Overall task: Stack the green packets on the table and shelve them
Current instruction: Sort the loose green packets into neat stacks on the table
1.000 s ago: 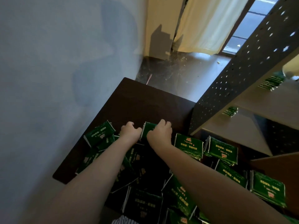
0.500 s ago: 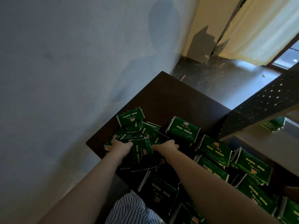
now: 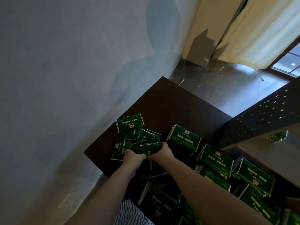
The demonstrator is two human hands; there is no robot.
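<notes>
Several green packets lie scattered over a dark brown table. My left hand and my right hand meet near the table's left side, both closed on one green packet held between them. A loose heap of green packets sits just beyond my hands. Neater piles of packets run to the right and toward me. A few stacked packets rest on the shelf at the right.
A pale wall runs close along the table's left edge. A black perforated shelf side panel stands at the table's right. Dark floor, a curtain and a window lie beyond.
My hands have drawn together and closed on one packet between them. The camera has swung left, so the shelf sits further right in view.
</notes>
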